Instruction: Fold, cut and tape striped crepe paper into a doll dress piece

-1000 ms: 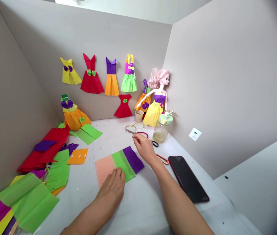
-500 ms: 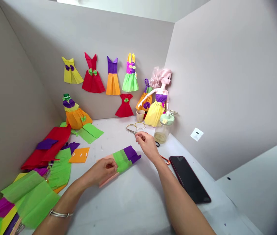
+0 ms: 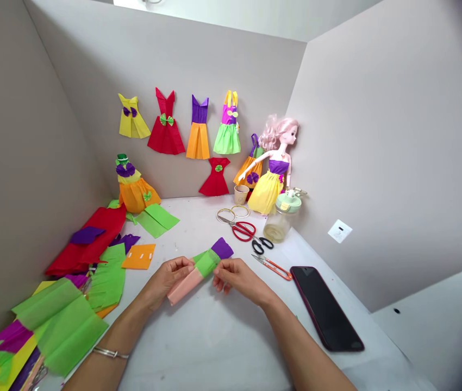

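Observation:
A folded strip of crepe paper (image 3: 200, 267), peach at one end, green in the middle and purple at the far end, is held just above the white table (image 3: 223, 342). My left hand (image 3: 166, 279) pinches its peach and green part from the left. My right hand (image 3: 237, 278) grips the green part from the right, fingers curled under it. The paper is gathered into a narrow bundle that points up and to the right.
Red scissors (image 3: 241, 228), black-handled scissors (image 3: 261, 244) and orange snips (image 3: 274, 266) lie behind my right hand. A black phone (image 3: 326, 307) lies at the right. A doll (image 3: 274, 168), a jar (image 3: 282, 217), wall-mounted paper dresses (image 3: 198, 127) and loose crepe sheets (image 3: 60, 320) fill the back and left.
The flat paper was lifted and gathered into a narrow bundle by my left hand. My right hand came back from the scissors and took hold of it.

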Action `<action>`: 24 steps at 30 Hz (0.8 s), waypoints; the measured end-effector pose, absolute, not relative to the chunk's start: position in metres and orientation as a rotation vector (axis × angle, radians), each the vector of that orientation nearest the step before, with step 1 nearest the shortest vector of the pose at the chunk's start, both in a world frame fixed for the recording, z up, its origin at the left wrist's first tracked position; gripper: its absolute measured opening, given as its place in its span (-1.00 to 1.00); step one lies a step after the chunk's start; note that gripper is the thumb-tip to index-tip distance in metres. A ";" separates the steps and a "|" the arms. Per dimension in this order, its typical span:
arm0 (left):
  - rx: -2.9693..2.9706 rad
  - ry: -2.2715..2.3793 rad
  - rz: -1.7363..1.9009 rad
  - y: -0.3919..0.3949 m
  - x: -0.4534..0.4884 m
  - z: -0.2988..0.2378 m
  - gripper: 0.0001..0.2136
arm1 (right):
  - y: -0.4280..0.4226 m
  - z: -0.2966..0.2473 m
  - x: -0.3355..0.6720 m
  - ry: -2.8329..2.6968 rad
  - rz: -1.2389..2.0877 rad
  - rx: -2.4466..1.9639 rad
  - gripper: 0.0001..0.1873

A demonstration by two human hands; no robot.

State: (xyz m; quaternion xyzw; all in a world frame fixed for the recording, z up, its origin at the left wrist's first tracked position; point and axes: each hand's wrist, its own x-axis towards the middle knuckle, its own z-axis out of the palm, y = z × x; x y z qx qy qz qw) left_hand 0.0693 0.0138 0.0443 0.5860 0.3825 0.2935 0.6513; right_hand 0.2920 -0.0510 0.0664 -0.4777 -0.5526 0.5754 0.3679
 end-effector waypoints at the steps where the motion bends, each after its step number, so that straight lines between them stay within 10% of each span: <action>1: 1.321 0.867 0.675 0.012 0.070 0.044 -0.66 | -0.050 0.063 0.289 -1.431 1.503 -1.215 -0.58; 24: 1.353 0.809 0.597 -0.009 0.088 0.040 -0.68 | -0.050 0.060 0.286 -1.303 1.664 -1.243 -0.57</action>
